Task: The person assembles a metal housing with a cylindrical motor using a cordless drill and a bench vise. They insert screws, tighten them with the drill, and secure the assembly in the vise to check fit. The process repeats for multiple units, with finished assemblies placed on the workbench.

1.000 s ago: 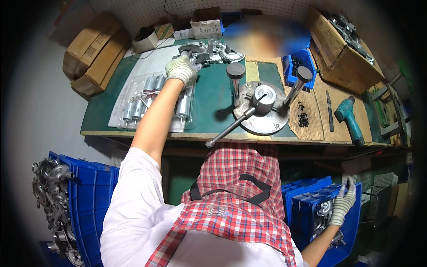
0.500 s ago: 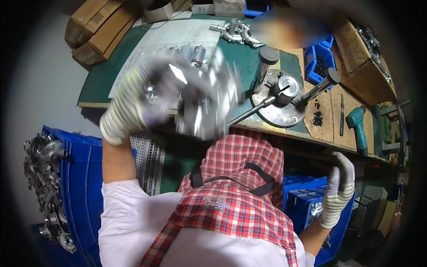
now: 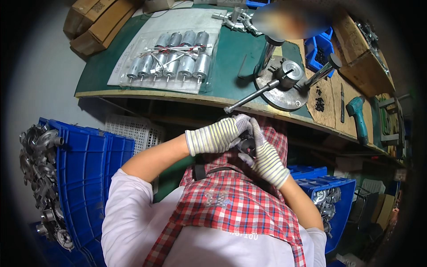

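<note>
Both my hands, in striped knit gloves, come together over my lap, just below the bench edge. My left hand (image 3: 218, 135) curls closed around a metal part (image 3: 247, 145), mostly hidden and dark in the shade. From the other side my right hand (image 3: 267, 160) grips the same part, fingers bent over it and fingertips meeting those of the left. Little more than a round, dark section of it shows between the gloves. Beyond them on the bench stands a round steel fixture (image 3: 291, 96) with two capped posts, a central cylinder and a lever (image 3: 253, 95) pointing toward me.
Silver motors (image 3: 171, 64) with white-plugged wires lie in a clear tray on the bench. Metal castings (image 3: 235, 21) sit farther back. At right are black screws (image 3: 319, 103), a thin tool (image 3: 342, 102) and a teal power driver (image 3: 356, 118). Blue crates of castings (image 3: 84, 178) (image 3: 342, 209) flank me.
My left hand has come down from above the motors with the metal part. My right hand, raised and apart before, has moved inward onto that part.
</note>
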### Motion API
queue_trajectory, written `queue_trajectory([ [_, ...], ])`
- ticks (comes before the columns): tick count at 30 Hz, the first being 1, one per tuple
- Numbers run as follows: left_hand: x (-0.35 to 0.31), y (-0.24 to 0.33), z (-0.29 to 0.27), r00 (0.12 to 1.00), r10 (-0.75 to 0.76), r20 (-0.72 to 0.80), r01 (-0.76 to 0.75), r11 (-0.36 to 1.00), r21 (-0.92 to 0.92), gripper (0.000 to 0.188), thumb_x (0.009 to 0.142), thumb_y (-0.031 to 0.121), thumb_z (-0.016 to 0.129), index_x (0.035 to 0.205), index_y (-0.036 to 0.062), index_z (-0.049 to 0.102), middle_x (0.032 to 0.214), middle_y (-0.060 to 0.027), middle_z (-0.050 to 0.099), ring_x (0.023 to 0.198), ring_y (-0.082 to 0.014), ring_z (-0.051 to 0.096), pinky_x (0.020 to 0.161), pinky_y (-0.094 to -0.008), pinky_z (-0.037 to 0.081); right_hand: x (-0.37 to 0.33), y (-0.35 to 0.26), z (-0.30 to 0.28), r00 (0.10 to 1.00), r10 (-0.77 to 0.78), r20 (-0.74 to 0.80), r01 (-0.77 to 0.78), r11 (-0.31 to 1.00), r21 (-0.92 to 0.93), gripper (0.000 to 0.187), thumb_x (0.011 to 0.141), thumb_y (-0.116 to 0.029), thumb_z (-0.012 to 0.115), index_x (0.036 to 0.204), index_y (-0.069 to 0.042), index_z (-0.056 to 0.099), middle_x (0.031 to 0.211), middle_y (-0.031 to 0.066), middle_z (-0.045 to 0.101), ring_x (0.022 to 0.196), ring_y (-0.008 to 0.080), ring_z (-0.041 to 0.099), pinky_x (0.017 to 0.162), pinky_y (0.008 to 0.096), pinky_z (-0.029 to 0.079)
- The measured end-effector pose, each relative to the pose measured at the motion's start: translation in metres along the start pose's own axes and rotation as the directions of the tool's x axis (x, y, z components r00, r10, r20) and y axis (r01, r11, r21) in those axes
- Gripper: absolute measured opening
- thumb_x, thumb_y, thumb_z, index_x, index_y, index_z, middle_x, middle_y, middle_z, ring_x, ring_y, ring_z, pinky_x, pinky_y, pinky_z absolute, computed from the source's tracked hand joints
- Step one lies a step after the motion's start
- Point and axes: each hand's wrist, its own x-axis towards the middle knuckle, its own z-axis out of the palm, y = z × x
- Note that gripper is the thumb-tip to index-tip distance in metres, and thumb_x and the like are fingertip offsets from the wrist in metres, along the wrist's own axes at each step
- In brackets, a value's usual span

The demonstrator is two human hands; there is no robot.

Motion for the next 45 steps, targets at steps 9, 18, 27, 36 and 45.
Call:
queue_trajectory([
  [9, 0.002, -0.016, -0.026, 0.899, 0.143, -0.414, 0.246, 0.616, 0.749, 0.02, 0.075, 0.017, 0.074, 0.095, 0.0163, 0.072, 0.092, -0.0039, 0.067, 0.081, -0.0268, 0.063, 0.072, -0.0415, 0.05, 0.005, 0.015, 0.03, 0.937, -0.282, -0.206, 0.194, 0.911, -0.363, 0.058, 0.077, -0.028, 0.08, 0.125, -0.006, 0.056, 0.102, 0.0201, 0.063, 0.077, 0.037, 0.067, 0.067, 0.0447, 0.056],
  [18, -0.03, -0.078, -0.113, 0.38, 0.143, -0.914, 0.323, 0.905, 0.275, 0.037, 0.084, 0.014, 0.076, 0.12, 0.0169, 0.064, 0.12, -0.0133, 0.064, 0.107, -0.0329, 0.062, 0.094, -0.0449, 0.049, 0.012, 0.006, 0.004, 0.979, -0.196, -0.059, 0.179, 0.959, -0.22, 0.078, 0.077, -0.044, 0.079, 0.137, -0.004, 0.05, 0.118, 0.024, 0.061, 0.106, 0.0423, 0.063, 0.091, 0.0478, 0.053],
  [27, -0.124, -0.106, -0.238, 0.44, -0.409, -0.799, 0.884, 0.042, 0.466, 0.036, 0.091, 0.038, 0.068, 0.122, 0.02, 0.067, 0.128, -0.0149, 0.058, 0.114, -0.0374, 0.057, 0.1, -0.0475, 0.046, 0.005, 0.04, 0.007, 0.987, -0.127, -0.094, 0.11, 0.979, -0.174, 0.063, 0.096, -0.045, 0.057, 0.139, -0.001, 0.05, 0.12, 0.0255, 0.062, 0.105, 0.0415, 0.064, 0.089, 0.0467, 0.054],
  [36, -0.14, -0.121, -0.228, 0.545, 0.144, -0.826, 0.677, 0.506, 0.535, 0.06, 0.079, 0.022, 0.083, 0.13, 0.0096, 0.053, 0.139, -0.0196, 0.045, 0.125, -0.0358, 0.05, 0.101, -0.0437, 0.047, 0.003, 0.049, 0.022, 0.976, -0.142, -0.162, 0.14, 0.99, -0.023, 0.061, 0.099, -0.047, 0.053, 0.14, -0.002, 0.049, 0.119, 0.0256, 0.063, 0.105, 0.0417, 0.065, 0.09, 0.0462, 0.053],
  [45, -0.011, 0.039, -0.16, 0.391, 0.528, -0.754, 0.291, 0.707, 0.645, 0.098, 0.067, 0.0, 0.089, 0.148, 0.0033, 0.032, 0.122, -0.0189, 0.058, 0.102, -0.0245, 0.065, 0.086, -0.0344, 0.059, -0.022, -0.015, -0.048, 0.631, -0.535, -0.561, 0.305, 0.837, -0.455, 0.057, 0.086, -0.034, 0.071, 0.13, 0.0, 0.058, 0.124, 0.0203, 0.061, 0.113, 0.0378, 0.059, 0.098, 0.047, 0.046],
])
